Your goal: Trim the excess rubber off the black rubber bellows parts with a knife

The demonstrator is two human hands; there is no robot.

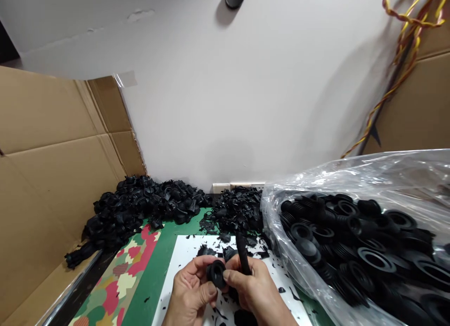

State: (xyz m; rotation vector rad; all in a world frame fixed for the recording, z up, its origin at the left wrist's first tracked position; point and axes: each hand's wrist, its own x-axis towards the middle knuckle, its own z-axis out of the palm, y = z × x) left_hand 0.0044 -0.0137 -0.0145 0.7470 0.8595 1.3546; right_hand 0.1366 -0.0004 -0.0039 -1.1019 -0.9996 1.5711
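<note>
At the bottom centre, my left hand (191, 291) and my right hand (255, 291) meet over a white sheet (183, 255). Between their fingertips they pinch a small black ribbed rubber part (215, 273) with a round opening facing me. My right hand also grips a black-handled tool (242, 253) that sticks up from the fist; its working end is hidden. Black rubber trimmings (258, 253) lie scattered on the sheet around both hands.
A clear plastic bag (351, 176) full of black rubber parts (355, 251) fills the right side. A pile of similar parts (140, 206) and a heap of scraps (237, 209) lie at the back on a green mat (163, 251). Cardboard walls (52, 166) stand left and right.
</note>
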